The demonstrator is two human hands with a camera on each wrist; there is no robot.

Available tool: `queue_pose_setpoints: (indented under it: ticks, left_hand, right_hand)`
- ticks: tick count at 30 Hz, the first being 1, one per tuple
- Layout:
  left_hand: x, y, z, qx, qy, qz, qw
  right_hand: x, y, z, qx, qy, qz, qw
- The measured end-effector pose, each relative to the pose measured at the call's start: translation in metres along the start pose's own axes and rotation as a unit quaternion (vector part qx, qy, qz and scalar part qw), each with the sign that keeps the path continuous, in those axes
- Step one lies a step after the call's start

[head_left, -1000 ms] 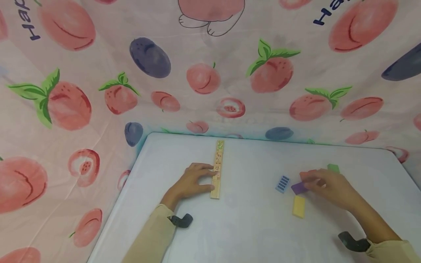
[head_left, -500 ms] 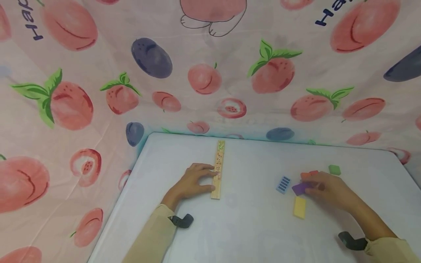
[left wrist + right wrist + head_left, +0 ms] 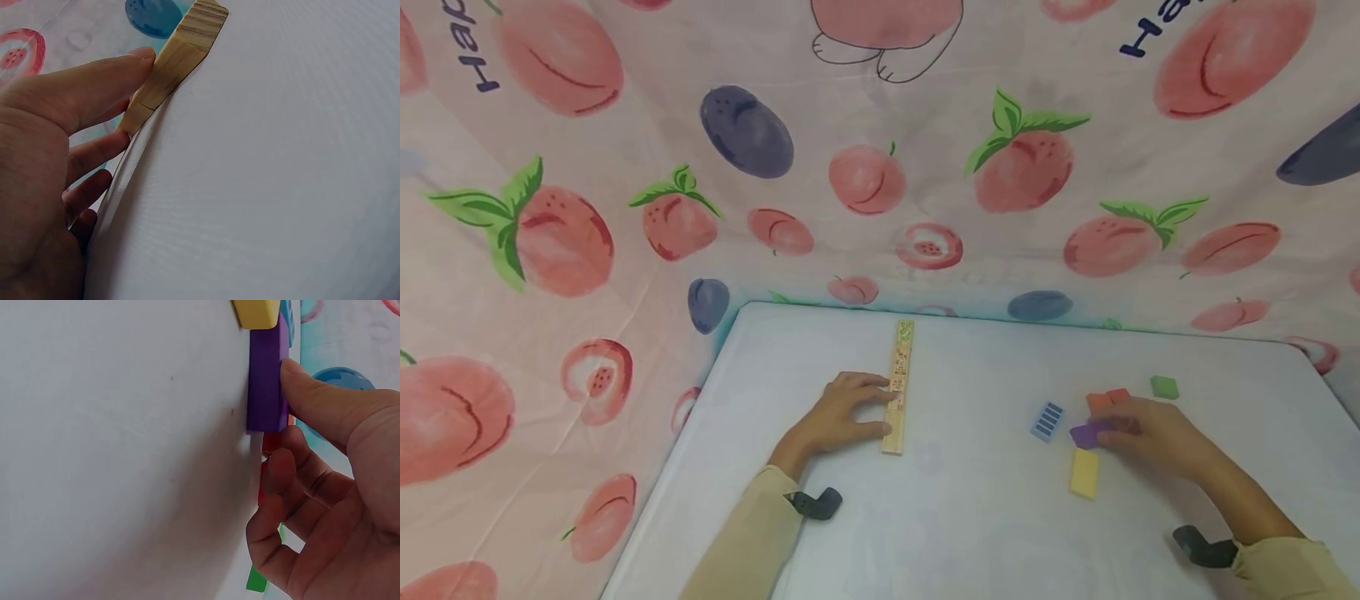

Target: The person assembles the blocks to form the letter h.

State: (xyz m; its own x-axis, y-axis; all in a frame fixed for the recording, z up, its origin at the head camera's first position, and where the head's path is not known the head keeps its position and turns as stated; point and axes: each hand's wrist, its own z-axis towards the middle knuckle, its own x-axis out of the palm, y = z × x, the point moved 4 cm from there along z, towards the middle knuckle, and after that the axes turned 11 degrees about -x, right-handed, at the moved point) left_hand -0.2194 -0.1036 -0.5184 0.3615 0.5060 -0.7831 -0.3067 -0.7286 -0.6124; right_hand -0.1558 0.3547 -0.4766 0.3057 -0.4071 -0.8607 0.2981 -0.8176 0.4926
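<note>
A long narrow row of light wooden blocks (image 3: 897, 371), its upper part printed with small red and green marks, lies on the white table. My left hand (image 3: 842, 412) rests at its left side, fingertips and thumb touching the edge with the fingers loosely extended. In the left wrist view the thumb touches the wood's (image 3: 172, 69) near side. My right hand (image 3: 1157, 433) pinches a purple block (image 3: 265, 381) at its right end, the thumb on its face and the other fingers curled. The purple block sits just above a yellow block (image 3: 1084, 473); orange (image 3: 1098, 404) and red (image 3: 1117, 395) blocks lie behind it.
A light blue block with dark bars (image 3: 1047, 421) lies left of the purple one. A green block (image 3: 1165, 387) is farther back on the right. The table (image 3: 970, 517) ends at a fruit-printed cloth (image 3: 925, 192) behind and on the left.
The right hand has brought the purple block slightly right and down, flatter toward the table by the yellow block. More of the orange, red and green blocks shows. The left hand has stayed in place.
</note>
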Motion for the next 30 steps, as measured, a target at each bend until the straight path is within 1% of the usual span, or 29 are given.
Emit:
queue_pose_setpoints:
  ticks: [9, 17, 20, 25, 28, 30]
  left_hand:
    - [-0.0003, -0.0010, 0.0001, 0.005, -0.004, -0.003, 1.0000]
    - [0.0003, -0.0005, 0.0000, 0.007, -0.004, -0.008, 0.9999]
    - [0.0000, -0.0012, -0.0002, 0.008, -0.004, -0.009, 0.9999]
    - [-0.0006, -0.0020, -0.0003, 0.005, -0.003, -0.002, 1.0000]
    - [-0.0004, -0.0020, -0.0003, 0.001, 0.000, 0.001, 1.0000]
    - [0.0001, -0.0017, 0.0000, 0.000, 0.001, 0.001, 1.0000]
  right_hand:
    - [0.0027, 0.0000, -0.0022, 0.022, 0.029, 0.002, 0.9993]
    - [0.0037, 0.0013, -0.0039, 0.040, 0.048, -0.007, 0.9980]
    - [0.0039, 0.0001, -0.0051, 0.038, 0.054, -0.006, 0.9978]
    - [0.0034, 0.0007, -0.0073, 0.029, 0.053, 0.000, 0.9982]
    - [0.0002, 0.0044, -0.0081, 0.029, 0.040, 0.010, 0.9988]
    - [-0.0022, 0.0072, -0.0082, 0.042, 0.035, 0.022, 0.9982]
